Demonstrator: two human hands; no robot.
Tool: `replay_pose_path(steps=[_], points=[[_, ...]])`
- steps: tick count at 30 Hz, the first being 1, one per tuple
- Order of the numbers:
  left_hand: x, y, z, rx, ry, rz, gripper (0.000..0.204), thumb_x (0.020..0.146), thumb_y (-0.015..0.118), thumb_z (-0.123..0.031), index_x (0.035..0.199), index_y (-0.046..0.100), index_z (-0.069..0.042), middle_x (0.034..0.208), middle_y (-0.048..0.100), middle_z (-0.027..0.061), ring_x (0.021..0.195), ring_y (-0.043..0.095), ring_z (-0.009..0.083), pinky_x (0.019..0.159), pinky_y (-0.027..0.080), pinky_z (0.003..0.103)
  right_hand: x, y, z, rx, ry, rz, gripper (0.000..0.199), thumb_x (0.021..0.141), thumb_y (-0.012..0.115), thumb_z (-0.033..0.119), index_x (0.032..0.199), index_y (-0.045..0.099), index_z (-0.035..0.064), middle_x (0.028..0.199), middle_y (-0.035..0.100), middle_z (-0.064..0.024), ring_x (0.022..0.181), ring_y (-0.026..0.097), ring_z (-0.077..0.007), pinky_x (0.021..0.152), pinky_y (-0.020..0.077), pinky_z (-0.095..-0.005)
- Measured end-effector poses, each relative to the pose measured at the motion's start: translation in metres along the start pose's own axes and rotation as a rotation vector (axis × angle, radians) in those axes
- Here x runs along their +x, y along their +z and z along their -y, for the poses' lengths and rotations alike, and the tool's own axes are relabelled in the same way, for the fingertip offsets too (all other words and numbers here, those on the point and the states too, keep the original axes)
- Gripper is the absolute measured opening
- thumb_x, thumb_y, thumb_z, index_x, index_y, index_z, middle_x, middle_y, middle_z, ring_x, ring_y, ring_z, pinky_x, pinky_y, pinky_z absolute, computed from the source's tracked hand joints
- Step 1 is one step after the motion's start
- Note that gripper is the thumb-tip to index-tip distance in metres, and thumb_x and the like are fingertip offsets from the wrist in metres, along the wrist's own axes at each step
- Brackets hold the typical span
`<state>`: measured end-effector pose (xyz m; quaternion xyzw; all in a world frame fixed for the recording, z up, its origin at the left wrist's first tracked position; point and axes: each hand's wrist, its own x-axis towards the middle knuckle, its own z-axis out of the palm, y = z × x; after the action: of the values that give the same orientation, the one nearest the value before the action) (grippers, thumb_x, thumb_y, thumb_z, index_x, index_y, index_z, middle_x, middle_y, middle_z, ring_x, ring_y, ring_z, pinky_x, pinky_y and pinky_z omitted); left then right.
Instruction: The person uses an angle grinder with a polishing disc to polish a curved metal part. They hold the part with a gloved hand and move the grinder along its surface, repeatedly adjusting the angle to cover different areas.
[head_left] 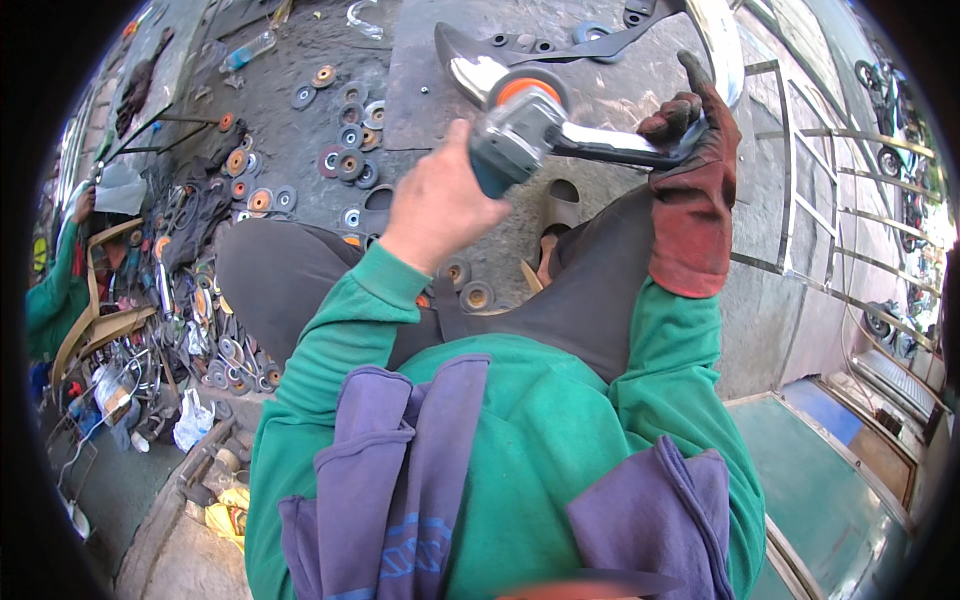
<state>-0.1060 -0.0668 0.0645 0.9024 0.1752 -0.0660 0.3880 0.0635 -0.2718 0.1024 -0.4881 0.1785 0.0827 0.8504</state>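
My bare left hand (440, 205), slightly blurred, wraps round an angle grinder (512, 140) with a dark teal body and grey head. Its round orange disc (528, 88) sits close to a curved metal piece (610, 137); I cannot tell whether they touch. Some stretches of that piece are polished bright, others dark, and it bends round beyond my hands. A worn red and brown glove covers my right hand (692, 140), which is closed on the piece's right side with the thumb pointing up. The glove hides part of the metal.
Several used grinding discs (350, 163) lie on the ground ahead and left. A dark metal sheet (415, 75) lies under the work. Metal tube frames (810, 180) stand at right, near a green panel (810, 480). Another person's green sleeve (60, 300) shows far left, beside a cluttered heap.
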Motion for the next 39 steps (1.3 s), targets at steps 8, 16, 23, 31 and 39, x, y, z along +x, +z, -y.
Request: replay_pose_path(steps=[8,16,23,31,39], points=[[0.02,0.001,0.034,-0.078,-0.024,-0.012,0.072,0.07,0.088,-0.025,0.13,0.054,-0.003,0.109,0.075,0.0284,0.105,0.074,0.045,0.095,0.059,0.05,0.004,0.002,0.0,-0.004,-0.006,0.016,0.041,0.109,0.06,0.028,0.144,0.065,0.0074,0.06,0.03,0.0093,0.046,0.03,-0.0065,0.044,0.027,-0.0278],[0.036,0.003,0.063,-0.252,-0.052,-0.138,0.073,0.069,0.09,-0.023,0.131,0.058,0.0,0.114,0.075,0.0255,0.109,0.075,0.0382,0.097,0.059,0.044,-0.006,0.007,0.003,0.009,-0.002,0.014,0.04,0.11,0.059,0.028,0.144,0.066,0.0079,0.06,0.029,0.01,0.046,0.03,-0.0058,0.044,0.0268,-0.0269],[0.006,0.024,0.032,-0.141,0.076,-0.008,0.073,0.072,0.086,-0.024,0.135,0.051,-0.011,0.108,0.075,0.0286,0.106,0.073,0.0493,0.092,0.059,0.054,-0.006,0.007,0.002,0.015,-0.001,-0.013,0.042,0.11,0.059,0.028,0.147,0.063,0.0081,0.06,0.03,0.0104,0.046,0.03,-0.0053,0.044,0.0276,-0.0261],[0.003,0.019,0.029,-0.119,0.016,-0.04,0.074,0.073,0.085,-0.024,0.136,0.05,-0.007,0.106,0.075,0.029,0.104,0.073,0.0492,0.091,0.058,0.054,-0.003,0.005,0.001,0.029,0.012,-0.012,0.044,0.11,0.058,0.029,0.149,0.06,0.0083,0.059,0.031,0.0106,0.046,0.031,-0.0051,0.044,0.0283,-0.0257],[0.021,0.016,0.06,-0.239,0.012,-0.106,0.073,0.07,0.088,-0.023,0.132,0.055,-0.007,0.107,0.076,0.0234,0.104,0.075,0.0449,0.093,0.059,0.05,0.006,-0.006,-0.001,0.016,0.006,0.001,0.046,0.11,0.058,0.029,0.151,0.058,0.0076,0.06,0.032,0.0102,0.046,0.032,-0.0055,0.045,0.0298,-0.0263]])
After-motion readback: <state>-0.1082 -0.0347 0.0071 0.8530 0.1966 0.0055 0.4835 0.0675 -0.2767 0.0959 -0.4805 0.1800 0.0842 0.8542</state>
